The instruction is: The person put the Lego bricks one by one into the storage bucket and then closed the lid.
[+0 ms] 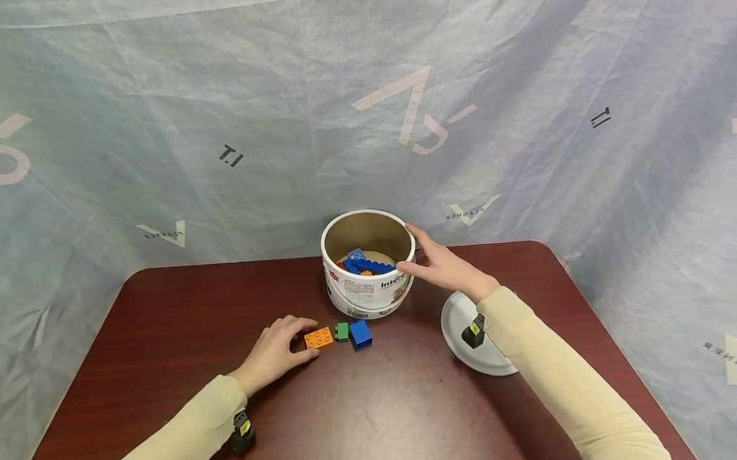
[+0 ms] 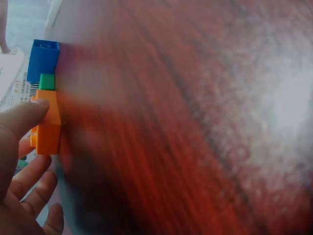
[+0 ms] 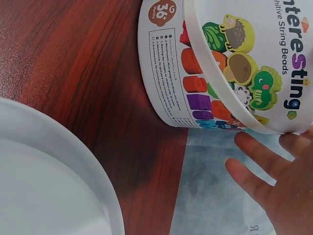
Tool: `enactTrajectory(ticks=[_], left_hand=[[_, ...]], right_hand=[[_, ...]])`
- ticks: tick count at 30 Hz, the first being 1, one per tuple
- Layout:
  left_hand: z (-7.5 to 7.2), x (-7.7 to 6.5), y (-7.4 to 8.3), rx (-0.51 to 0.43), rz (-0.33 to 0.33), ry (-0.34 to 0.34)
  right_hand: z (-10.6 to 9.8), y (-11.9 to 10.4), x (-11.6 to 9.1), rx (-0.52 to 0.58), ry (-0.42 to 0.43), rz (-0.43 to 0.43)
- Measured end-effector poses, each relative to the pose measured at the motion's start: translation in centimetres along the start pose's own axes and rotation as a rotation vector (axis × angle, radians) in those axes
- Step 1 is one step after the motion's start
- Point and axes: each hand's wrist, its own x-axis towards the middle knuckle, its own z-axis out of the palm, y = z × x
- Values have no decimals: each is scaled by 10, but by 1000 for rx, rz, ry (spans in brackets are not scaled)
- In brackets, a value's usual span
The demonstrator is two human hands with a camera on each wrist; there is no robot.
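Note:
The left hand (image 1: 277,349) pinches an orange toy brick (image 1: 318,338) on the table, with the thumb on its near side and fingers on its far side. In the left wrist view the thumb overlaps the orange brick. Just right of it lie a small green brick (image 1: 342,332) and a blue brick (image 1: 361,334), in a row. The right hand (image 1: 443,264) rests on the right side of a white bucket (image 1: 372,293), thumb and a fingertip at the rim. Its other fingers are straight and spread in the right wrist view. Inside the bucket are several bricks, including a long blue one (image 1: 373,265).
A round white lid (image 1: 460,337) lies on the dark red table (image 1: 380,412), partly under the right forearm. A grey printed cloth (image 1: 311,121) hangs behind the table. The bucket stands near the back edge, its handle lowered against its front.

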Motion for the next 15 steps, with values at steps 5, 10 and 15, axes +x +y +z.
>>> enactTrajectory(ticks=[5,10,15], left_hand=[[2,1,1,5,-9,7],[2,2,-1,7,2,33],[0,1,-2,-5,-12,24]], right_hand=[[-1,1,0,6,-1,2],[-1,-1,-1,11,-3,2],[-1,0,-1,4,-1,3]])
